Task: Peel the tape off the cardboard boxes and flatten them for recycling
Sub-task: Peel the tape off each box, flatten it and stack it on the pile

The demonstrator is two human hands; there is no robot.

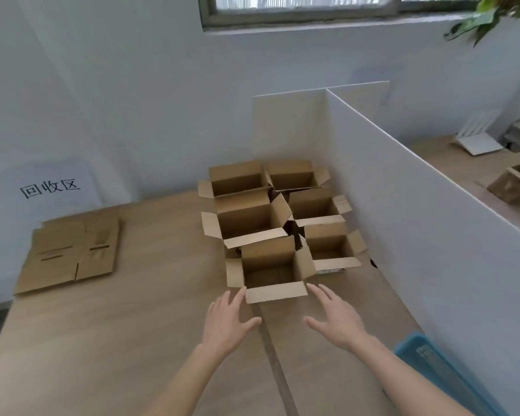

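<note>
Several open cardboard boxes stand in two rows on the wooden table (132, 340), flaps spread. The nearest box (270, 268) has its front flap (276, 292) folded toward me. My left hand (227, 321) hovers just left of that flap with fingers straight and spread, holding nothing. My right hand (333, 316) hovers just right of it, fingers also spread and empty. Behind it sit a larger box (246, 220) and further boxes (330, 244). A pile of flattened cardboard (72, 253) lies at the table's far left. No tape is clearly visible.
A white partition (418, 235) runs along the right of the boxes. A paper sign with characters (50, 187) hangs on the wall above the flattened pile. A blue basket (439, 367) sits at the lower right. Another box (514, 181) stands beyond the partition.
</note>
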